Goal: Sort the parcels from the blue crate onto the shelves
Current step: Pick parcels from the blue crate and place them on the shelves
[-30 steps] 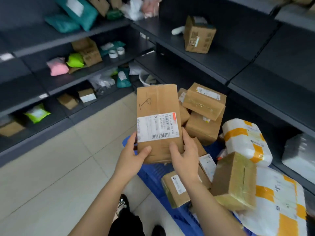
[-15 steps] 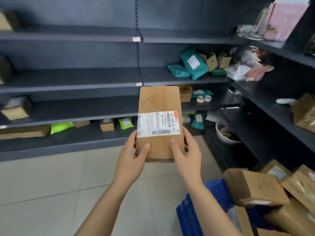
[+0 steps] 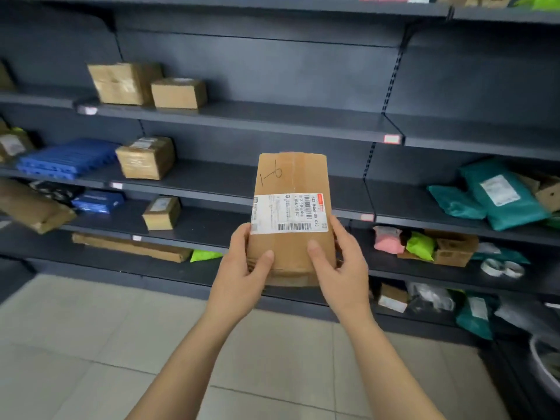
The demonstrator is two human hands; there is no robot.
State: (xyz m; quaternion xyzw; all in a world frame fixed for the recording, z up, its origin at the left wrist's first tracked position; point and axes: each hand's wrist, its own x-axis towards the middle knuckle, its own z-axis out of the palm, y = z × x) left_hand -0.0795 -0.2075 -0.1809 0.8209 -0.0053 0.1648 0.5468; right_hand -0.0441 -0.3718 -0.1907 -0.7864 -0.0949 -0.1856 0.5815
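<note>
I hold a flat brown cardboard parcel [image 3: 289,177] upright in front of me, with a white barcode label across its middle and a handwritten mark near the top. My left hand [image 3: 242,274] grips its lower left edge, thumb on the front. My right hand [image 3: 342,268] grips its lower right edge the same way. Behind the parcel stand dark grey shelves [image 3: 272,119] in several tiers. The blue crate is out of view.
Brown boxes [image 3: 127,83] sit on the upper left shelf, another box [image 3: 145,157] and a folded blue crate [image 3: 66,159] one tier lower. Teal mailer bags [image 3: 500,195], pink and green pouches [image 3: 403,242] fill the right shelves. A long flat carton [image 3: 130,247] lies low left. Tiled floor lies below.
The view has swung left, away from the blue crate and its pile of parcels, to face the shelf wall. Both hands keep the same hold on the parcel.
</note>
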